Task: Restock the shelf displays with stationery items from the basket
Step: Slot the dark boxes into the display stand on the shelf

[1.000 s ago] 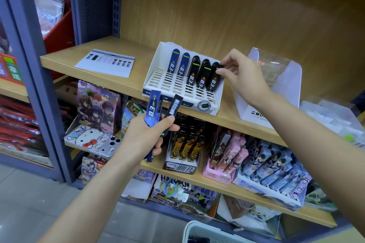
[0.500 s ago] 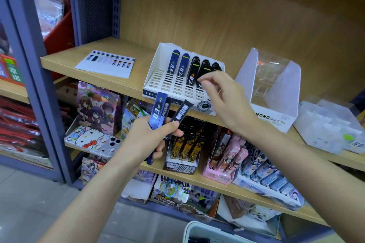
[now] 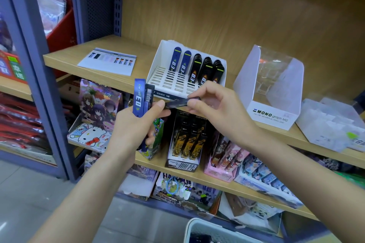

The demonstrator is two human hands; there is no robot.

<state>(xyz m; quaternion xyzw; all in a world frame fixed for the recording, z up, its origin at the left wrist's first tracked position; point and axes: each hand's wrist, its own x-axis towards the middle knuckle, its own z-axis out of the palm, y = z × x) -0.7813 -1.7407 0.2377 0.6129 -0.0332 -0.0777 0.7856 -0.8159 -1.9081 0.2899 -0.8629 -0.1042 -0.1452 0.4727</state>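
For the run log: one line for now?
left hand grips lead cases | right hand pinches black lead case | display tray part-filled

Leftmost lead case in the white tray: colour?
The leftmost lead case is dark blue with a lime-green stripe; head view.

A white printed sheet (image 3: 107, 61) lies flat on the upper shelf (image 3: 65, 59) ahead of me, left of centre. To my right stands a clear-fronted box marked MONO graph MG (image 3: 270, 115), with a cloudy plastic box (image 3: 331, 124) just beside it. On the lower shelf (image 3: 153, 165) I see a Hello Kitty pack (image 3: 88, 136), a black-and-gold carton (image 3: 186, 142) and a pink carton (image 3: 227, 158).
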